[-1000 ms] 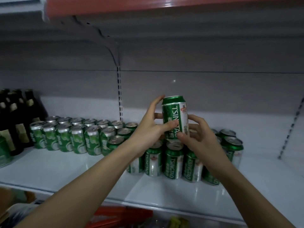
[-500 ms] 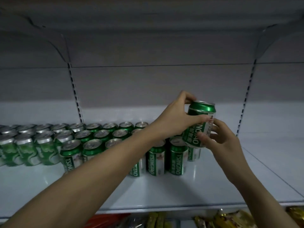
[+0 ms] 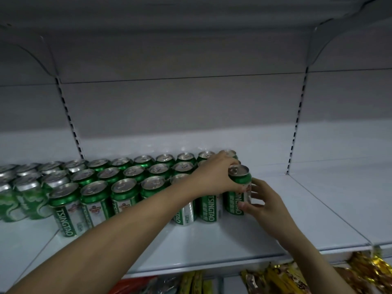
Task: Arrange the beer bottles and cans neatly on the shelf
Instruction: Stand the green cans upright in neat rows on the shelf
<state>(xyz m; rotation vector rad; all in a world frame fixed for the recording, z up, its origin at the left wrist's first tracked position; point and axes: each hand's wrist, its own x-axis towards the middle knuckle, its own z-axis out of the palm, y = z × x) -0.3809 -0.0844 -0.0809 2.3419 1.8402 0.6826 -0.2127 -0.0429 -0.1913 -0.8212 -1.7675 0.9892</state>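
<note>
A green Tsingtao beer can stands on the white shelf at the right end of the front row of cans. My left hand grips it round the top from the left. My right hand holds its lower right side, thumb at the base. Rows of green beer cans fill the shelf to the left, three deep. Part of the rows behind my left hand is hidden.
To the right of the cans the shelf surface is bare up to a seam. Slotted uprights run up the back wall. Yellow snack packets lie on the level below.
The can came down from mid-air onto the shelf at the right end of the front row. Both hands lowered with it, and my view shifted right and downward.
</note>
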